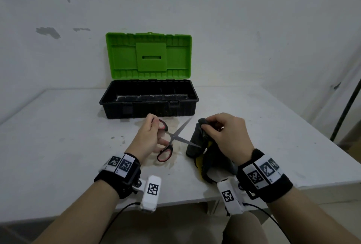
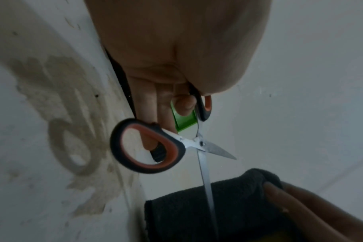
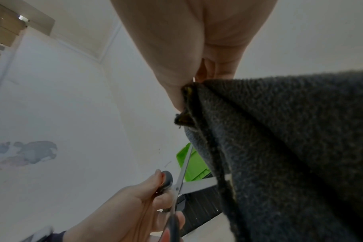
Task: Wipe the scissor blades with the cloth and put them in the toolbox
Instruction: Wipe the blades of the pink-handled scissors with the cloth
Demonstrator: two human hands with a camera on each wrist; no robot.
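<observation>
My left hand (image 1: pixel 150 136) grips black-and-red-handled scissors (image 1: pixel 172 138) by their handles, thumb through the far loop, blades spread wide. One blade points up-right toward the toolbox; the other blade's tip touches a dark grey cloth (image 1: pixel 195 144). My right hand (image 1: pixel 224 134) pinches the cloth's top fold and holds it upright above the table. In the left wrist view the scissors (image 2: pixel 199 144) show a long blade lying across the cloth (image 2: pixel 228 209). In the right wrist view the cloth (image 3: pixel 290 147) fills the right side, with a blade of the scissors (image 3: pixel 199 185) running into it. The toolbox (image 1: pixel 148 105) stands open behind.
The toolbox has a black base and an upright green lid (image 1: pixel 148 56), close to the back wall. The white table (image 1: pixel 58 136) carries a brown stain (image 1: pixel 175 158) under the scissors. A yellow patch (image 1: pixel 199 160) shows inside the cloth. The table's front edge is near my wrists.
</observation>
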